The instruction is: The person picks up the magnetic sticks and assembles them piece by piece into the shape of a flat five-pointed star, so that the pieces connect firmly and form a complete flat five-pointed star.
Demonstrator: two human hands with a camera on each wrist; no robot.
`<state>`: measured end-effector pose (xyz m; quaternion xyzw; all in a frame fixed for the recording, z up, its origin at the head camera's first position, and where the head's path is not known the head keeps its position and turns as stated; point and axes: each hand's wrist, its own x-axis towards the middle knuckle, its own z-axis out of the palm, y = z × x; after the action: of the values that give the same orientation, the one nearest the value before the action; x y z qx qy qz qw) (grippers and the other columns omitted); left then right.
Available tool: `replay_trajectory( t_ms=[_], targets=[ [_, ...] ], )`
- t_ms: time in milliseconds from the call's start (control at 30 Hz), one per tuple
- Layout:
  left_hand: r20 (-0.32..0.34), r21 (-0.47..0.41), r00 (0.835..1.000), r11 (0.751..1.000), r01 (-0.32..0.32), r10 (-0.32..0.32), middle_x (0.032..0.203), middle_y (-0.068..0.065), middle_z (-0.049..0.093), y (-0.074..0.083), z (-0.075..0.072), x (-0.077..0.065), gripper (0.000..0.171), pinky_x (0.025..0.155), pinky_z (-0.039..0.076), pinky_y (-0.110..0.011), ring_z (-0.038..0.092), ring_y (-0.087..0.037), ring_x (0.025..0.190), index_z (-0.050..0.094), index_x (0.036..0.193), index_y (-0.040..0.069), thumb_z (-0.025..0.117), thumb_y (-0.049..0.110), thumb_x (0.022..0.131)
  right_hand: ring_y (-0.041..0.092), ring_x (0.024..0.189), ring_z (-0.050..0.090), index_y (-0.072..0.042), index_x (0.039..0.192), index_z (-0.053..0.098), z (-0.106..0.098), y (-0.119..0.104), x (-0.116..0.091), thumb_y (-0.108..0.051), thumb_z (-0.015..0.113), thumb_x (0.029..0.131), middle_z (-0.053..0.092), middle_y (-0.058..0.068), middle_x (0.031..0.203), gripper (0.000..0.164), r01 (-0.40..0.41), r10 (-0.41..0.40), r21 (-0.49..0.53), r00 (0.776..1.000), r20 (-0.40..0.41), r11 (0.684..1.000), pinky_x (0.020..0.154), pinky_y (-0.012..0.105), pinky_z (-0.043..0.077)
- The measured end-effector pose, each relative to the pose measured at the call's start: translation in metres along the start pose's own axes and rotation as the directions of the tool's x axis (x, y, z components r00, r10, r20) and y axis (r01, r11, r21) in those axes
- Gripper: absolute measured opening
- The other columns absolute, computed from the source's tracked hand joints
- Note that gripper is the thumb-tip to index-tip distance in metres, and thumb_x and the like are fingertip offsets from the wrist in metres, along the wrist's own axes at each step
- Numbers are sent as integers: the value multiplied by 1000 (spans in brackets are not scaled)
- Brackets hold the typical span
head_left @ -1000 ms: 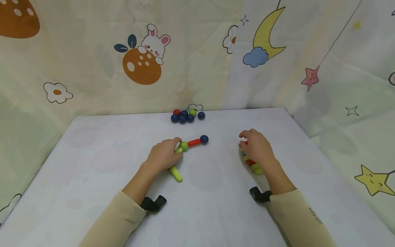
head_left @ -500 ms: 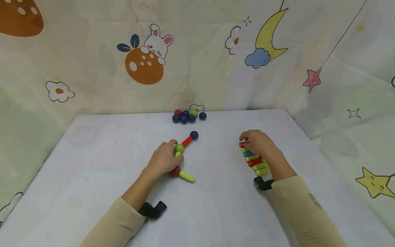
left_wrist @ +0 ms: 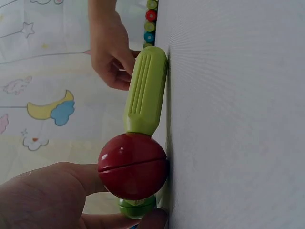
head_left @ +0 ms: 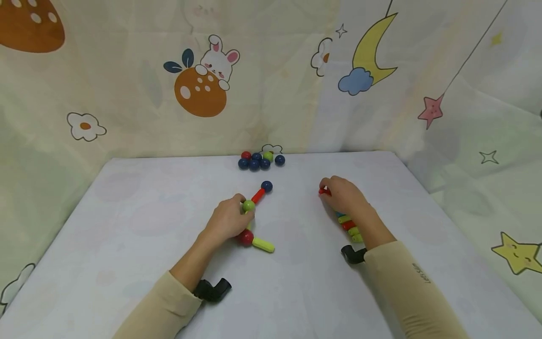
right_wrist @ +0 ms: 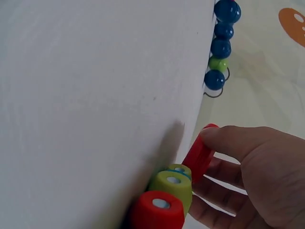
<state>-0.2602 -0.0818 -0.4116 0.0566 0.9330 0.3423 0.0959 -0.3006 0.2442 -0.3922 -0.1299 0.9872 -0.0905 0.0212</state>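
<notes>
My left hand (head_left: 227, 219) grips a chain of balls and rods around its green ball (head_left: 248, 205). From that ball a red rod (head_left: 258, 196) slants up to a dark blue ball (head_left: 266, 186). Nearer to me in the chain, a red ball (left_wrist: 133, 166) with a groove bears a lime rod (left_wrist: 147, 90) that points rightward in the head view. My right hand (head_left: 345, 195) pinches a loose red rod (right_wrist: 198, 155) between thumb and fingers. Below that hand lies a row of coloured rods (head_left: 349, 226), partly covered by it; their ends show holes.
At the far edge of the white table (head_left: 292, 292) several dark blue balls (head_left: 254, 165) sit with a red ball (head_left: 246, 155) and a green ball (head_left: 268, 156). A patterned cloth (head_left: 275, 94) hangs behind the table.
The chain under my left hand has turned, bringing its red ball into sight and its lime rod rightward. My right hand has taken a red rod from the row and shifted slightly left.
</notes>
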Motion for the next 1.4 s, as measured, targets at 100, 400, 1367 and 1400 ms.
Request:
replay_trajectory(
  t_ms=[100, 400, 1367, 1400],
  targets=[
    [5, 3, 1000, 1000, 1, -1, 100, -12, 67, 2, 0, -1, 46, 56, 49, -24, 60, -22, 79, 59, 134, 2, 65, 29, 97, 28, 91, 60, -2, 122, 63, 1, -4, -1, -16, 63, 101, 65, 14, 104, 25, 14, -14, 10, 999, -33, 1000, 87, 47, 54],
    [-90, 179, 996, 984, 1, 16, 107, -11, 65, 3, 0, 7, 51, 65, 52, -34, 60, -24, 87, 63, 134, 8, 64, 41, 96, 32, 99, 61, -1, 129, 59, -1, -18, 1, -16, 56, 104, 67, 17, 111, 30, -29, 30, 135, 1000, -4, 990, 92, 48, 54],
    [-92, 83, 985, 987, -140, 148, 112, -11, 66, 2, 21, 47, 56, 78, 54, -38, 59, -25, 91, 54, 149, 14, 67, 25, 95, 21, 85, 60, -11, 119, 71, 44, -93, 41, -20, 71, 96, 69, 7, 97, 25, 7, 19, 390, 998, -63, 921, 76, 34, 52],
    [-93, 84, 985, 986, -141, 148, 112, -11, 66, 3, 21, 47, 56, 78, 54, -38, 59, -25, 91, 54, 149, 15, 67, 25, 95, 21, 85, 61, -12, 119, 71, 45, -94, 42, -21, 71, 96, 69, 7, 97, 25, 6, 19, 387, 998, -61, 922, 77, 34, 52]
  ],
)
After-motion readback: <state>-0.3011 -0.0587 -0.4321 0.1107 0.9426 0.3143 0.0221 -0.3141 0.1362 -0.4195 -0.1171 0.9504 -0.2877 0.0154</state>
